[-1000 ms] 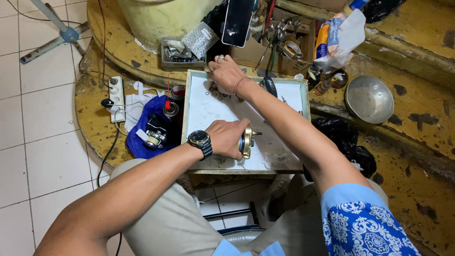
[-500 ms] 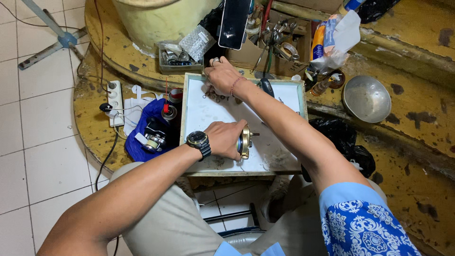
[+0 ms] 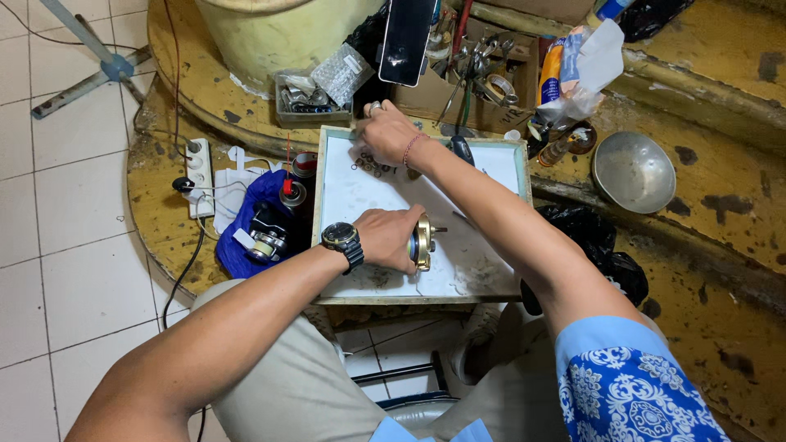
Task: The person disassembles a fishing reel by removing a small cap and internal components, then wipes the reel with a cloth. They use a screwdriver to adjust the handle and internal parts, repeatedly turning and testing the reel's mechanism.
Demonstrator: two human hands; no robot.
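A white work tray (image 3: 491, 164) lies on a yellow bench in front of me. My left hand (image 3: 389, 237), with a black wristwatch, grips a round gold-coloured metal part (image 3: 422, 242) with a small shaft sticking out to the right, held on the tray's middle. My right hand (image 3: 386, 131) reaches across to the tray's far left corner, fingers bent down over a cluster of small dark rings and bits (image 3: 372, 164). Whether it has pinched one is hidden by the fingers.
A blue cloth (image 3: 254, 213) with a small mechanism and spray cans (image 3: 299, 176) sits left of the tray, beside a white power strip (image 3: 198, 176). Behind are a cream bucket (image 3: 278, 37), a phone (image 3: 407, 41), a box of tools (image 3: 475, 74) and a metal bowl (image 3: 632, 170).
My right hand has slid left along the tray's far edge toward the corner with the small parts. My left hand and the gold part stay where they were.
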